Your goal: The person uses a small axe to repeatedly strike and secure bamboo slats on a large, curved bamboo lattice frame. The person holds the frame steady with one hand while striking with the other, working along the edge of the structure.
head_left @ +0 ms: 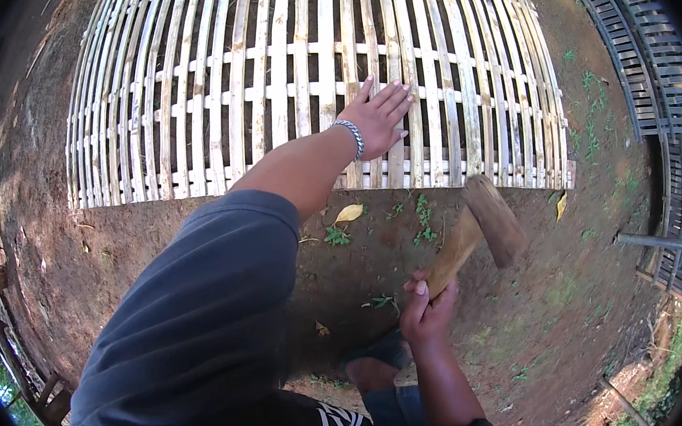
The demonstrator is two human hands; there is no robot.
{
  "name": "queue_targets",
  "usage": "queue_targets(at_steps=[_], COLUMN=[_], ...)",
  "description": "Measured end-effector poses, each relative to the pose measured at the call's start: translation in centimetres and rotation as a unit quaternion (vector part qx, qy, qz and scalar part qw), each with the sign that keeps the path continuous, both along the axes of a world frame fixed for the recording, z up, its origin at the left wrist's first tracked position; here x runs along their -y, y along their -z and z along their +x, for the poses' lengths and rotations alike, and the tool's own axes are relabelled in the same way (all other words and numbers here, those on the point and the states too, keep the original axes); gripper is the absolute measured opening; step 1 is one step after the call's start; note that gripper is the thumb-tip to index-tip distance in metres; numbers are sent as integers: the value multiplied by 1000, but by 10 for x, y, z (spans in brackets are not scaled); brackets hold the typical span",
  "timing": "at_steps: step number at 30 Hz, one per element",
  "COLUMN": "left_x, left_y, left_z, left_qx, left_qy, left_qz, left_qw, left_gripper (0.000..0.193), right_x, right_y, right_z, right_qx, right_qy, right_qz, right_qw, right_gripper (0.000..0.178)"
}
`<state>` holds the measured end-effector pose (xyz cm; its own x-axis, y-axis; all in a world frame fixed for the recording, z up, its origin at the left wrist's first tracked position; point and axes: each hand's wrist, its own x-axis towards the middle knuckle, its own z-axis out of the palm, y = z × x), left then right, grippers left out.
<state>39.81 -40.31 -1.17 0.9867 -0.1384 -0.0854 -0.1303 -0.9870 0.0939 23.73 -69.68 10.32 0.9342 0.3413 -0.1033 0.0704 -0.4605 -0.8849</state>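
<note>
A large lattice panel of pale split-bamboo slats lies on the ground in front of me, its near edge facing me. My left hand, with a chain bracelet at the wrist, rests palm down on the slats close to that edge, fingers spread. My right hand is wrapped round the handle of a wooden mallet. The mallet's thick, dark head is tilted in the air just on my side of the panel's near edge, right of my left hand.
Bare brown soil with small green weeds surrounds the panel. A yellow leaf lies by the near edge. Along the right stands a slatted bamboo structure, with a pole jutting inward. Wooden pieces sit at lower left.
</note>
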Motion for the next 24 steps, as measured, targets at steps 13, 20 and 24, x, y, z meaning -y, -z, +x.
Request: queue_targets(at_steps=[13, 20, 24], left_x=[2, 3, 6], left_y=[-10, -10, -4], left_z=[2, 2, 3], left_qx=[-49, -35, -36], left_qy=[-10, -2, -2], left_qz=[-18, 20, 18], left_qw=[999, 999, 999], left_gripper=[68, 67, 68], right_x=[-4, 1, -1], right_y=[30, 35, 37], right_z=[8, -5, 7], right_qx=[-155, -100, -195], right_qy=[-30, 7, -49], right_qz=[-296, -249, -349], right_qw=[942, 963, 915], right_gripper=[47, 42, 42])
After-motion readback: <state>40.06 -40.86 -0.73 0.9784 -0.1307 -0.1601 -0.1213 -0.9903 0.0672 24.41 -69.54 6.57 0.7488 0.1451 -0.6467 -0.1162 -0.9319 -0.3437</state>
